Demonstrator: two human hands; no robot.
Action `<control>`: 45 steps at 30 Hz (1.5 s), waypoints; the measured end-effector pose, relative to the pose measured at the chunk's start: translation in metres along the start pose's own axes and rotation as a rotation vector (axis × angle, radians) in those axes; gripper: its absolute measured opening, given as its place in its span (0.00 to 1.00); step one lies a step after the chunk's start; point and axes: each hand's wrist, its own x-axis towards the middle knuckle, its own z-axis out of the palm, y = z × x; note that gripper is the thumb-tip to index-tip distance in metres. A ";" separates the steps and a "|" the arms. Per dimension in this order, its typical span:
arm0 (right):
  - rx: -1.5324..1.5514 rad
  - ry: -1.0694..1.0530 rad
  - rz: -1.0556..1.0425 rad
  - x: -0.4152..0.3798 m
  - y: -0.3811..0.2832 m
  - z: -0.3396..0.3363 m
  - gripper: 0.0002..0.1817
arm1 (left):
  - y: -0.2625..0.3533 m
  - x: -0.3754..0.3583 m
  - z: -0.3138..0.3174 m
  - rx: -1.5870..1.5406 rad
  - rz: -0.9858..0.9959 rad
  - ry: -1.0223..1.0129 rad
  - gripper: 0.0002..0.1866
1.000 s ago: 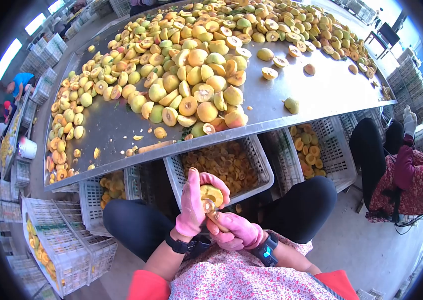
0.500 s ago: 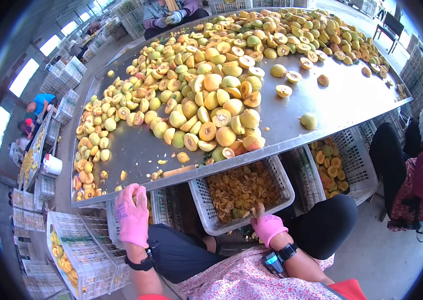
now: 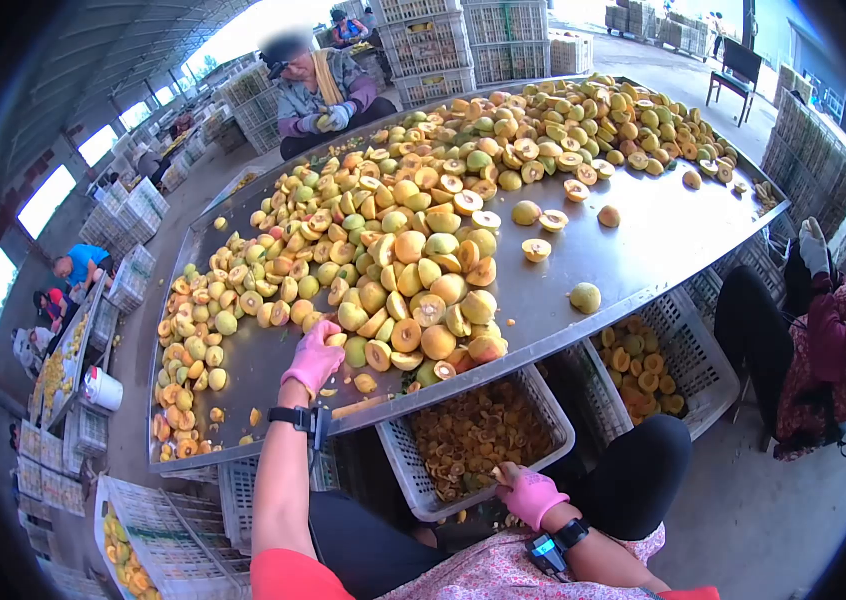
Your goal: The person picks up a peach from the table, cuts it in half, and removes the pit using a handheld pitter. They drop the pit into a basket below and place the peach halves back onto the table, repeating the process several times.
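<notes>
My left hand, in a pink glove, reaches over the metal table's near side. Its fingers close on a yellow peach half at the edge of a large peach pile; the fingers partly hide that piece. Low over the near rim of a grey crate, my right hand, also gloved in pink, is closed. A small pale tip shows at its fingers, too small to name. Inside the crate lie brownish peach scraps.
The metal table has a raised rim; a wooden-looking stick lies along it. Another crate of peach halves stands under the table. A co-worker sits across, another person at right. Stacked crates stand behind.
My left hand has moved from the table's near edge forward and right to the peach pile. My right hand stays over the crate's near rim. The view has tilted up.
</notes>
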 end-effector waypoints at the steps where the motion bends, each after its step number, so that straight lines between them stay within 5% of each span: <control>1: 0.107 0.077 -0.051 -0.003 -0.014 -0.009 0.17 | 0.000 -0.011 0.003 -0.215 0.001 0.093 0.19; 5: 0.351 -0.002 -0.063 -0.006 -0.083 -0.065 0.18 | 0.016 -0.065 0.017 -1.185 -0.075 -0.191 0.12; 8: 0.291 0.006 -0.230 0.002 -0.125 -0.097 0.19 | 0.030 -0.104 0.057 -1.412 -0.118 -0.428 0.12; 9: 0.271 0.033 -0.321 0.006 -0.136 -0.104 0.19 | 0.037 -0.115 0.067 -1.398 -0.114 -0.482 0.14; 11: 0.184 0.094 -0.355 0.017 -0.149 -0.107 0.18 | 0.060 -0.137 0.089 -1.033 0.033 -0.282 0.25; 14: 0.056 0.181 -0.381 0.020 -0.153 -0.099 0.18 | 0.085 -0.151 0.099 -1.004 -0.004 -0.288 0.33; 18: 0.009 0.272 -0.372 0.024 -0.153 -0.093 0.19 | 0.085 -0.148 0.108 -0.903 0.119 -0.191 0.36; 27: 0.000 0.251 -0.357 0.025 -0.150 -0.089 0.17 | 0.092 -0.146 0.127 -1.000 0.026 -0.020 0.41; 35: -0.007 0.118 -0.307 0.020 -0.141 -0.094 0.17 | 0.100 -0.148 0.124 -0.842 0.056 -0.096 0.43; 37: 0.114 0.057 -0.263 0.018 -0.143 -0.095 0.17 | 0.097 -0.148 0.122 -0.843 0.051 -0.110 0.44; 40: 0.380 -0.135 -0.150 0.015 -0.152 -0.111 0.19 | 0.092 -0.147 0.117 -0.723 0.325 -0.148 0.37; 44: 0.616 -0.163 -0.260 0.016 -0.132 -0.100 0.20 | 0.086 -0.145 0.117 -0.682 0.532 -0.147 0.34; 45: 0.888 -0.397 -0.107 0.015 -0.132 -0.110 0.20 | 0.087 -0.143 0.117 -0.660 0.647 -0.135 0.34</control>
